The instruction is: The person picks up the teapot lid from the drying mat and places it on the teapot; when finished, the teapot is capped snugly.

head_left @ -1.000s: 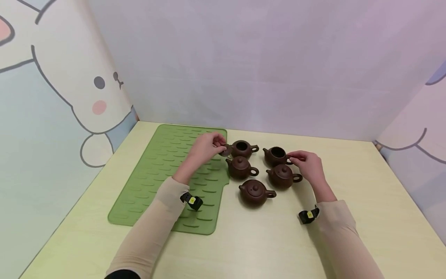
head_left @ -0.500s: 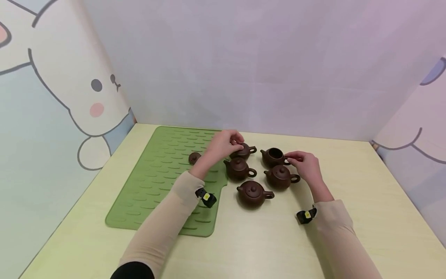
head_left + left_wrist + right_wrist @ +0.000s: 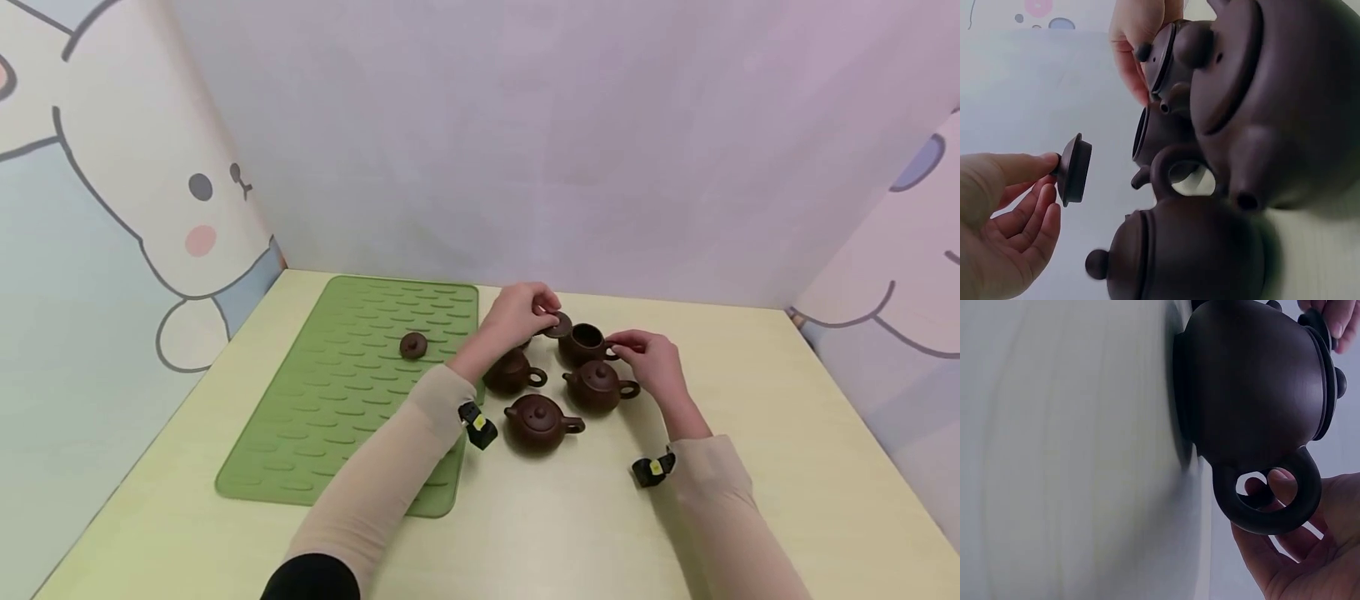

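Note:
My left hand pinches a dark brown teapot lid by its knob. The lid is held just left of an open-topped teapot at the back right; in the left wrist view the lid hangs on edge in the air. My right hand pinches that teapot's handle between thumb and fingers, partly hidden in the right wrist view behind a nearer lidded teapot. Another teapot at the back left is mostly covered by my left hand. A second lid lies knob-up on the green mat.
Lidded teapots stand close in front: one at the left, one at the right and one nearest me. The ridged green mat covers the table's left part. A pale wall rises behind the table.
My left hand has carried the lid rightward, past the back-left teapot to beside the open one. The lid on the mat has come into view. My right hand keeps its grip on the handle.

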`<state>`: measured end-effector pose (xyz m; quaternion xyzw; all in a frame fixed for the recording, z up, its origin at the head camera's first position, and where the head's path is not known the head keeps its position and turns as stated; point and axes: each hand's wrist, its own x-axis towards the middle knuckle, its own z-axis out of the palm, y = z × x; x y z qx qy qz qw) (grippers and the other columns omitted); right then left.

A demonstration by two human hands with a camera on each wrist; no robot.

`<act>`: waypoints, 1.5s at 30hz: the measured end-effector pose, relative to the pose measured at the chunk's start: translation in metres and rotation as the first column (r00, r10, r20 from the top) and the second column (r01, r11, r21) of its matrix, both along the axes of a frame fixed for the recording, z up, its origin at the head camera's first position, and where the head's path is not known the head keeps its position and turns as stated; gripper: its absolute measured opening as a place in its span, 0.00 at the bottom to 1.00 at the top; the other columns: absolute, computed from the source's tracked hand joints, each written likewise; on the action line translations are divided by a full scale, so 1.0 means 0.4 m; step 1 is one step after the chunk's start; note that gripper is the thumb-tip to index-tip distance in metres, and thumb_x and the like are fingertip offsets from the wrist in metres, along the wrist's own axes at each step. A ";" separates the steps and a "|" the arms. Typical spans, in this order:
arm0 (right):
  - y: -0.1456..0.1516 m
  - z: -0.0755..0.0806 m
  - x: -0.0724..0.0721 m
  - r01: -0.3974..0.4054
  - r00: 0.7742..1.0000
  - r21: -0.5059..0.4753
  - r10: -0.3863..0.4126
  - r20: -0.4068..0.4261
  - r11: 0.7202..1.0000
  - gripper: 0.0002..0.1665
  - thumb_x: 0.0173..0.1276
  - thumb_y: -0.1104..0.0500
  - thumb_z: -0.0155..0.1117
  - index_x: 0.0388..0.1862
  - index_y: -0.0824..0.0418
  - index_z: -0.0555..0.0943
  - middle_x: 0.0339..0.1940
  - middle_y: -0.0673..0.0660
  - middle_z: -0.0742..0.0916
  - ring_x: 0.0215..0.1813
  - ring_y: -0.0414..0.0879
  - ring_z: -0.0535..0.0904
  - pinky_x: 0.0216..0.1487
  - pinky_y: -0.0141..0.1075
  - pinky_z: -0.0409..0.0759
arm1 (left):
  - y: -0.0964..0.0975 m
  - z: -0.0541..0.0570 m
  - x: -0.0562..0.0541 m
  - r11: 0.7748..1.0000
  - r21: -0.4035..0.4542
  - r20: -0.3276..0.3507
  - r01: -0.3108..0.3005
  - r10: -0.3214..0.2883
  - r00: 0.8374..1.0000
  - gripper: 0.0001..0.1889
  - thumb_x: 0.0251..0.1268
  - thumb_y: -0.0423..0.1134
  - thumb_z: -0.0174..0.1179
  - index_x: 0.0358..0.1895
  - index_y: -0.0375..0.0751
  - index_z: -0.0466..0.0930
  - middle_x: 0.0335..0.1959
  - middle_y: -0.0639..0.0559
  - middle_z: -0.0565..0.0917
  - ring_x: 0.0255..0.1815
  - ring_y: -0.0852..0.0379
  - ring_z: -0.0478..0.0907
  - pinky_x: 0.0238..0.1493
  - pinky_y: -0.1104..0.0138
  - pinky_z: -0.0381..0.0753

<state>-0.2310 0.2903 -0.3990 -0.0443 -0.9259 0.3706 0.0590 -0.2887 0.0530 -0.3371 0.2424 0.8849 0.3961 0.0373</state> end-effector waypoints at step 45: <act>-0.004 -0.005 0.001 0.002 1.000 0.027 -0.002 -0.001 1.000 0.15 0.74 0.61 0.60 0.54 0.64 0.84 0.51 0.66 0.88 0.52 0.58 0.83 0.47 0.43 0.80 | 0.138 -0.076 -0.003 1.000 0.009 0.024 -0.011 0.011 1.000 0.05 0.66 0.38 0.66 0.43 0.48 0.83 0.40 0.55 0.87 0.39 0.62 0.81 0.38 0.74 0.78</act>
